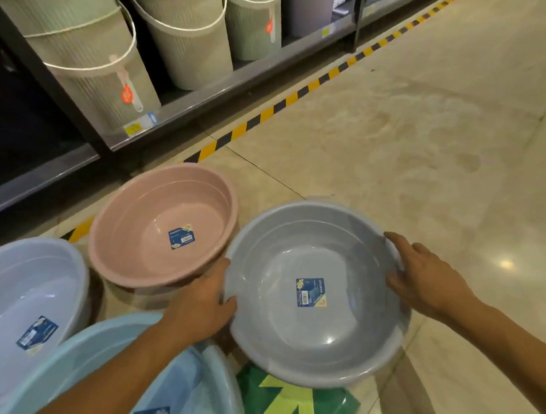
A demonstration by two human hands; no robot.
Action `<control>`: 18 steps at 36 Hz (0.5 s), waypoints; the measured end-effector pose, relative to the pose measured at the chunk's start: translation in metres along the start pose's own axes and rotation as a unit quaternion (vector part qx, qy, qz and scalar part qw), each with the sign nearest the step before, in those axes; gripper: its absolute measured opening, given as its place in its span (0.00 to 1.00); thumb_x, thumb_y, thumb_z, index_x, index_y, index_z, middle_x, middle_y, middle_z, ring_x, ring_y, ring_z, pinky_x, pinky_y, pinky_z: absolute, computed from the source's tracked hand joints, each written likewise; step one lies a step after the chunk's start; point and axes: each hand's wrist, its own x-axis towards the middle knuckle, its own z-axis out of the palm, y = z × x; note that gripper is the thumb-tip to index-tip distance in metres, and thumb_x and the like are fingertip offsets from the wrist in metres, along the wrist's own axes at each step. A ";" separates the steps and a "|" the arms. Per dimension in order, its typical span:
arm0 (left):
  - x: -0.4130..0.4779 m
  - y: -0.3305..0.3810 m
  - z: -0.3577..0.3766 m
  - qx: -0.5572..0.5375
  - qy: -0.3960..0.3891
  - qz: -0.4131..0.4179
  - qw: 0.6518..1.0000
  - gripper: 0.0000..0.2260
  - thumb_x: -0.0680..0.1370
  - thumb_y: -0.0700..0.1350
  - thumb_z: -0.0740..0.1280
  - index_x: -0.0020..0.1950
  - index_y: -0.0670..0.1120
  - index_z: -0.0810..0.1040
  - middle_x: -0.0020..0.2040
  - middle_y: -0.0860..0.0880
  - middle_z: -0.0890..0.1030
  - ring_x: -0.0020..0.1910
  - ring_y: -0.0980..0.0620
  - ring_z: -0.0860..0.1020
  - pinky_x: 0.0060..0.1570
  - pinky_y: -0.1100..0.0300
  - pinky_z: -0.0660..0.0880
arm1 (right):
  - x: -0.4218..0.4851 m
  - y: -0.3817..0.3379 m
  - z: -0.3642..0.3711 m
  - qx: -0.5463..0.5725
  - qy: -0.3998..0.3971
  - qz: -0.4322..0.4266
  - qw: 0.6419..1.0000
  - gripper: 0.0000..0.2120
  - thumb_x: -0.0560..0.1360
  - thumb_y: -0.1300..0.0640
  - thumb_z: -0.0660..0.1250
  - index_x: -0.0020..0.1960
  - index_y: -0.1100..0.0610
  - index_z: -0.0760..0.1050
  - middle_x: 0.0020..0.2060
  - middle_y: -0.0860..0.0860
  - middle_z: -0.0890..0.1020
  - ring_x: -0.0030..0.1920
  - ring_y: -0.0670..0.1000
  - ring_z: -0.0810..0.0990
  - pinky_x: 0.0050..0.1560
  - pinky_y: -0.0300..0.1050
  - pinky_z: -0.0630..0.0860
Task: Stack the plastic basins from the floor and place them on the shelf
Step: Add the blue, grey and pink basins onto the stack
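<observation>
A grey plastic basin (315, 335) with a blue label inside is gripped at its rim by both hands, my left hand (202, 301) on its left edge and my right hand (423, 278) on its right edge. It seems slightly raised off the floor. A pink basin (158, 200) sits behind it to the left, on top of another basin. A pale lilac basin (18, 275) is at the far left. A light blue basin (106, 350) lies under my left forearm at the bottom left.
A dark metal shelf (208, 89) runs along the upper left and holds several ribbed buckets (83, 57) with handles and tags. Yellow-black tape (270, 111) marks the floor along the shelf. A green arrow sticker (293, 404) lies on the beige tiled floor.
</observation>
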 end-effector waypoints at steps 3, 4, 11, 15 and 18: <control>0.000 -0.005 0.005 -0.037 0.035 0.012 0.999 0.30 0.75 0.46 0.70 0.75 0.51 0.63 0.56 0.52 0.78 0.50 0.51 0.77 0.46 0.64 0.66 | 0.001 0.001 0.004 0.041 0.024 0.005 0.999 0.27 0.79 0.51 0.62 0.77 0.48 0.60 0.48 0.52 0.72 0.43 0.56 0.75 0.43 0.49 0.73; 0.001 -0.006 0.005 -0.048 0.037 0.005 0.998 0.31 0.75 0.46 0.70 0.76 0.51 0.63 0.56 0.52 0.77 0.49 0.51 0.77 0.48 0.65 0.66 | 0.002 0.002 0.004 0.056 0.029 0.005 0.998 0.27 0.79 0.53 0.63 0.76 0.49 0.62 0.47 0.52 0.72 0.44 0.56 0.74 0.44 0.49 0.72; 0.005 -0.004 -0.023 -0.099 0.048 0.017 0.994 0.28 0.74 0.47 0.71 0.73 0.56 0.67 0.38 0.60 0.76 0.36 0.62 0.76 0.40 0.69 0.69 | -0.001 0.003 -0.018 0.104 0.072 -0.005 0.992 0.28 0.75 0.57 0.68 0.74 0.52 0.68 0.48 0.54 0.74 0.43 0.56 0.75 0.47 0.46 0.69; -0.004 0.002 -0.057 -0.114 0.063 0.017 0.991 0.28 0.76 0.48 0.69 0.75 0.58 0.65 0.39 0.56 0.78 0.37 0.58 0.77 0.40 0.64 0.71 | -0.004 -0.009 -0.040 0.120 0.115 -0.017 0.986 0.28 0.74 0.55 0.68 0.73 0.50 0.69 0.47 0.54 0.76 0.41 0.55 0.77 0.43 0.48 0.71; -0.018 -0.002 -0.084 -0.138 0.069 0.025 0.988 0.27 0.77 0.51 0.69 0.74 0.62 0.65 0.48 0.57 0.79 0.44 0.56 0.79 0.45 0.66 0.73 | -0.010 -0.023 -0.054 0.132 0.129 -0.042 0.982 0.29 0.73 0.56 0.68 0.73 0.50 0.69 0.46 0.53 0.77 0.40 0.54 0.78 0.40 0.49 0.71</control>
